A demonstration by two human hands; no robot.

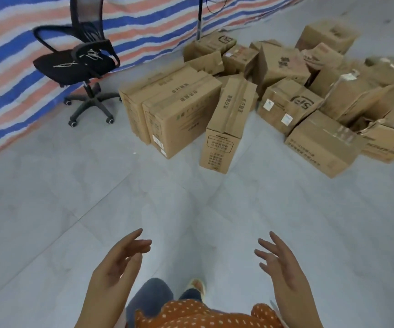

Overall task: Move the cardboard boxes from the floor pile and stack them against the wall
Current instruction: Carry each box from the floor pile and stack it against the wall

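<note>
1. Currently, both the left hand (117, 263) and the right hand (280, 263) are held out with fingers spread, holding nothing.
2. Cardboard boxes (262, 95) are piled far right on the floor (49, 209), beside the striped wall (13, 55).

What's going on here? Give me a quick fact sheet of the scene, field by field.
left hand: open, holds nothing
right hand: open, holds nothing
cardboard boxes: jumbled pile on the floor ahead, none picked up
narrow box: at the pile's front, tilted against its neighbours
office chair: black, left of the pile
striped tarp: covers the wall behind the chair
</note>
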